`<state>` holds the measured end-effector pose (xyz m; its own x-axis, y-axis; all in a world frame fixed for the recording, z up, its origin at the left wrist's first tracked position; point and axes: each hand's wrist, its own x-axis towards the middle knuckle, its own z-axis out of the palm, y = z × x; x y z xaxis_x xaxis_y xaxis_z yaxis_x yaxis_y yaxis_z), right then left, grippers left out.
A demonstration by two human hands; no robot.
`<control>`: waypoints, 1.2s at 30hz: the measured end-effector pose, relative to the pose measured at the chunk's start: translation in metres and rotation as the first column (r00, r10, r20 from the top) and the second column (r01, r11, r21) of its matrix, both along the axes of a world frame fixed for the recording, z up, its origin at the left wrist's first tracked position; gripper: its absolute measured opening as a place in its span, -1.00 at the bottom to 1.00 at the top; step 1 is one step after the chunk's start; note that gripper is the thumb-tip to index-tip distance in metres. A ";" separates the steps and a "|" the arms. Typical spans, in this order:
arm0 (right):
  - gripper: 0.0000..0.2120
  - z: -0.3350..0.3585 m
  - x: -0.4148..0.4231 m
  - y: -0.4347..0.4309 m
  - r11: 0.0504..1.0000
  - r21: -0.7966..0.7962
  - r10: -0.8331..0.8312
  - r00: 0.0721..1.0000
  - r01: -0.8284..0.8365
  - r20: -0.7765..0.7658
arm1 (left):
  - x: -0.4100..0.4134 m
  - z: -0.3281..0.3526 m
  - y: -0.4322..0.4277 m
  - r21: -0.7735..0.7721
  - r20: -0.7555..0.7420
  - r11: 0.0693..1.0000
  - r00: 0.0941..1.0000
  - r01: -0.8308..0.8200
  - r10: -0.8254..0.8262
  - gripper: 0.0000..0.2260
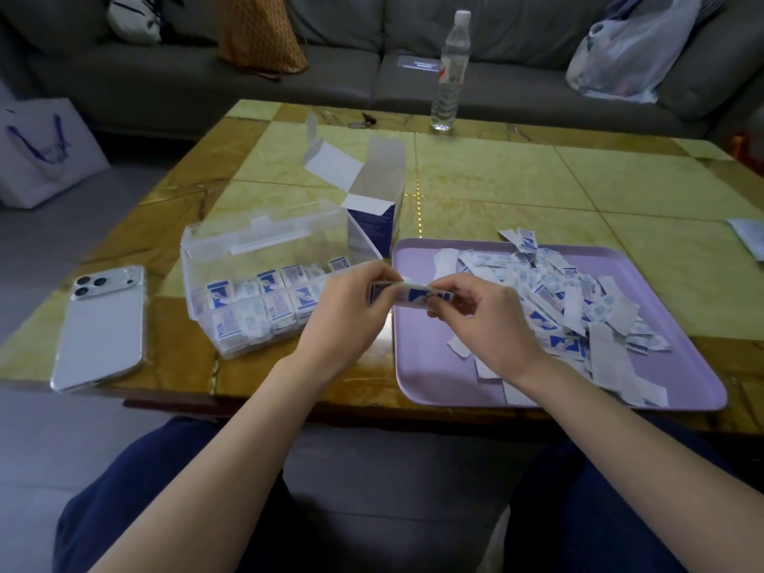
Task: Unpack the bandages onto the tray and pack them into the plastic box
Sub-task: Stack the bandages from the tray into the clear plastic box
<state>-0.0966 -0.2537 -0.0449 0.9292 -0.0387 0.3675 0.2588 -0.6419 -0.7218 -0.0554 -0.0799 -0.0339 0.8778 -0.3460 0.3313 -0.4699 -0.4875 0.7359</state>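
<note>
Box (248, 252) half packed I reckon, big pile (578, 308) waiting on tray (426, 380) at right. Left hand (343, 312), right hand (483, 320) both pinching one stack (413, 294).

The left hand (351, 301) and right hand (479, 312) meet, fingers (372, 272) pinching.

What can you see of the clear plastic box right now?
The plastic box is clear, rectangular and open, its lid tilted back behind it. It sits on the table, left of the purple tray, in front of the opened carton. Bandages stand packed in rows inside. The left hand overlaps its right end; contact cannot be told.
</note>
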 end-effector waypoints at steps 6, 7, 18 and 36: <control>-0.45 0.007 -0.007 0.019 0.921 -0.341 0.213 0.976 -0.186 0.043 | 0.003 0.008 0.017 -0.014 -0.100 1.000 0.995 -0.028 0.027 -0.91; -0.47 0.009 -0.007 0.020 0.898 -0.395 0.245 0.966 -0.195 0.079 | 0.003 0.008 0.020 -0.011 -0.122 1.000 0.992 -0.016 0.014 -0.91; -0.89 0.050 0.004 0.035 0.749 -0.637 0.421 0.874 -0.185 0.241 | -0.002 0.017 0.044 -0.078 -0.037 0.996 0.999 -0.036 0.033 -0.91; -0.94 0.065 0.102 0.075 0.785 -0.617 0.129 0.961 0.051 0.243 | 0.000 0.020 0.091 0.387 0.258 0.896 0.958 -0.220 0.124 -0.78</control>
